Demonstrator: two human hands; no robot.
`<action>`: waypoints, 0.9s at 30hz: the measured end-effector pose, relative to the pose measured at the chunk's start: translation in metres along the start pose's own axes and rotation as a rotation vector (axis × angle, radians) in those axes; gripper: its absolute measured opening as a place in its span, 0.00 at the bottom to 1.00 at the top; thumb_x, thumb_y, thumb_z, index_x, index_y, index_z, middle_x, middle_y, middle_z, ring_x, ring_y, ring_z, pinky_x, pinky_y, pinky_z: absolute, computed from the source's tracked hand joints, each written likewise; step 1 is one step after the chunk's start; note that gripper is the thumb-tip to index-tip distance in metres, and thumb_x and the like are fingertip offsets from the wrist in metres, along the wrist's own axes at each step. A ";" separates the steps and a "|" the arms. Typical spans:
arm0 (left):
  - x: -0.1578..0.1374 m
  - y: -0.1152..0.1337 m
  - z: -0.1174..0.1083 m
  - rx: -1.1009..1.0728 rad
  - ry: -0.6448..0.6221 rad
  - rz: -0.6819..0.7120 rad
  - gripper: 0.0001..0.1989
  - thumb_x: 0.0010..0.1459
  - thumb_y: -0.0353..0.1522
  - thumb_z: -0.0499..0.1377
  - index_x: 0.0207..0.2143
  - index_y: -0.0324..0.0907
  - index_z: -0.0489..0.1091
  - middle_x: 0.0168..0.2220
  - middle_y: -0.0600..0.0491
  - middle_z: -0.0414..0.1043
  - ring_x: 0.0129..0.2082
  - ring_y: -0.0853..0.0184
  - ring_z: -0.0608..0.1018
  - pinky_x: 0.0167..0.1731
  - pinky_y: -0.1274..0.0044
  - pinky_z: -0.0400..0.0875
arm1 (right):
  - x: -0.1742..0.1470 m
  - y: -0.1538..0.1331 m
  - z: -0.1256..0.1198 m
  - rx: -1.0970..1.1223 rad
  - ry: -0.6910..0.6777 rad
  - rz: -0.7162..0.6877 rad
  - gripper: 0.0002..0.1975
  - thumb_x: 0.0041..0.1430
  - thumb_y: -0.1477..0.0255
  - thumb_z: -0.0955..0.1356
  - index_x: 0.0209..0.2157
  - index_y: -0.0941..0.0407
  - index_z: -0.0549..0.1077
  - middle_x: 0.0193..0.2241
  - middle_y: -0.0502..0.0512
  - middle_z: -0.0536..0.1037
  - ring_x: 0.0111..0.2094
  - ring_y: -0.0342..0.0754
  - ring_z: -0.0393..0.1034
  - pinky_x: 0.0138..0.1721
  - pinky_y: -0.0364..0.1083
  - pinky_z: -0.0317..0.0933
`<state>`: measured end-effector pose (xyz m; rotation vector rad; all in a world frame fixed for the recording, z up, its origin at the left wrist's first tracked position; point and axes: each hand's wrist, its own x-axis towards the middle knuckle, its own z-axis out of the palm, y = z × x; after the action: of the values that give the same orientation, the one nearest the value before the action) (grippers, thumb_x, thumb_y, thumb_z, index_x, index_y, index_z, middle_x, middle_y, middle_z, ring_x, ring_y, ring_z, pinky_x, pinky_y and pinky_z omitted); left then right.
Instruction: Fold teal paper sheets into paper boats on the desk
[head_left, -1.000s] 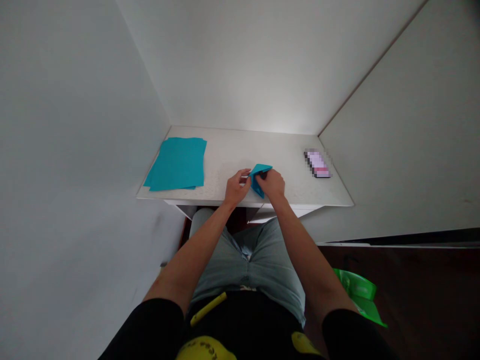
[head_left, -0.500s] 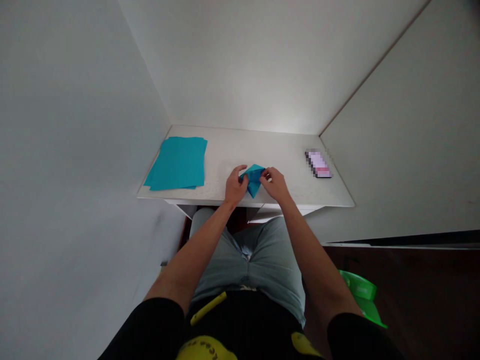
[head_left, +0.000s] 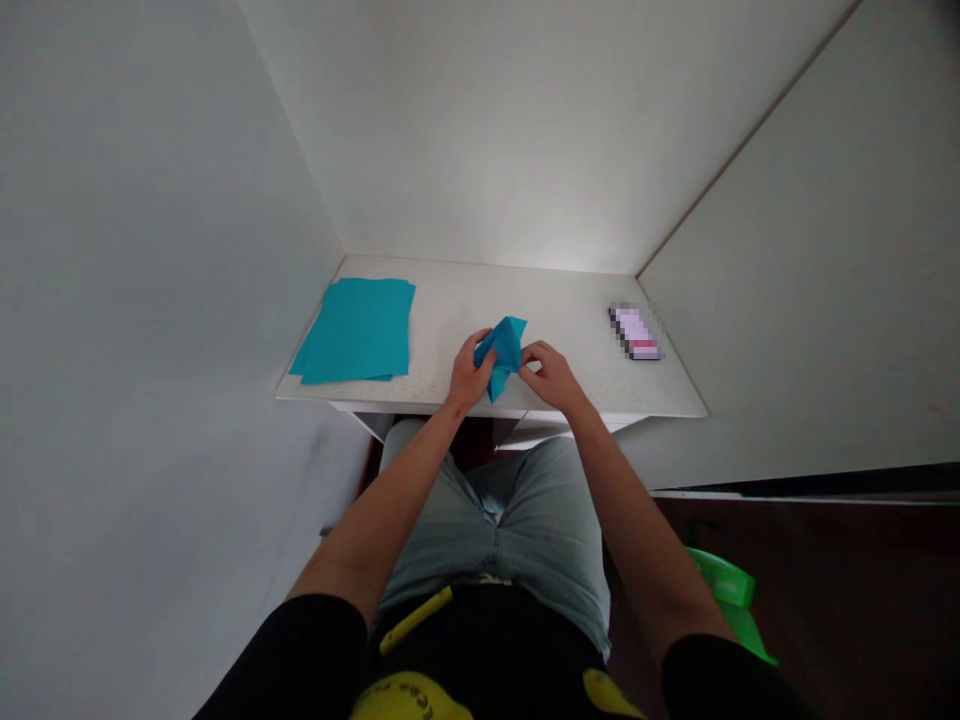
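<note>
A small folded piece of blue paper (head_left: 507,350), with several pointed corners and creases, is held up over the front part of the white desk. My left hand (head_left: 471,372) grips its left side, thumb on the near face and fingers behind. On the other side, my right hand (head_left: 550,374) is closed in a pinch at the paper's right edge, with thumb and forefinger together. Exactly how much paper lies between those fingertips is too small to make out.
Several flat sheets of blue paper (head_left: 356,330) lie stacked at the desk's left. A phone (head_left: 635,331), blurred out, lies at the right end of the white desk (head_left: 450,285). Walls rise on the left, behind and right. A green plastic stool or chair (head_left: 727,590) stands low on the right.
The folded paper has turned and tilted in my left hand, its top corner now pointing up and right. My right hand has shifted slightly lower along its right edge.
</note>
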<state>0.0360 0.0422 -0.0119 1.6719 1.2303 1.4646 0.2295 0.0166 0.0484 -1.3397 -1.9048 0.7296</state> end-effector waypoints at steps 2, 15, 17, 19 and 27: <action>0.001 -0.003 0.000 -0.013 0.009 -0.013 0.19 0.68 0.31 0.60 0.60 0.44 0.72 0.60 0.45 0.78 0.62 0.57 0.79 0.66 0.62 0.72 | -0.001 0.004 0.001 0.162 0.024 0.062 0.09 0.55 0.61 0.67 0.33 0.51 0.69 0.40 0.53 0.74 0.44 0.51 0.72 0.38 0.49 0.75; -0.002 -0.004 0.001 -0.150 -0.067 -0.190 0.20 0.69 0.37 0.63 0.61 0.47 0.71 0.52 0.47 0.82 0.35 0.67 0.83 0.32 0.76 0.79 | -0.004 0.044 0.008 0.502 0.154 0.291 0.13 0.48 0.59 0.66 0.30 0.50 0.59 0.28 0.45 0.66 0.31 0.46 0.64 0.37 0.47 0.68; -0.001 -0.004 0.001 -0.143 -0.084 -0.191 0.19 0.68 0.37 0.63 0.59 0.46 0.73 0.51 0.47 0.82 0.38 0.66 0.84 0.35 0.76 0.79 | -0.005 0.049 0.012 0.451 0.152 0.265 0.13 0.48 0.58 0.66 0.31 0.50 0.60 0.30 0.47 0.70 0.33 0.47 0.66 0.36 0.46 0.67; -0.001 -0.004 0.001 -0.118 -0.097 -0.164 0.19 0.67 0.34 0.63 0.59 0.45 0.74 0.52 0.47 0.81 0.43 0.64 0.84 0.39 0.74 0.80 | -0.005 0.053 0.017 0.395 0.161 0.250 0.14 0.50 0.57 0.66 0.34 0.49 0.61 0.33 0.49 0.73 0.36 0.49 0.69 0.37 0.47 0.68; -0.002 0.001 -0.001 0.008 -0.190 0.008 0.19 0.66 0.33 0.63 0.59 0.43 0.76 0.55 0.45 0.78 0.54 0.59 0.80 0.53 0.68 0.77 | -0.004 0.059 0.035 0.330 0.187 0.153 0.31 0.55 0.47 0.75 0.52 0.52 0.74 0.47 0.59 0.82 0.47 0.58 0.77 0.51 0.56 0.72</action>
<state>0.0351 0.0397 -0.0116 1.7785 1.1281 1.2731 0.2360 0.0293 -0.0183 -1.3016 -1.4735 0.9156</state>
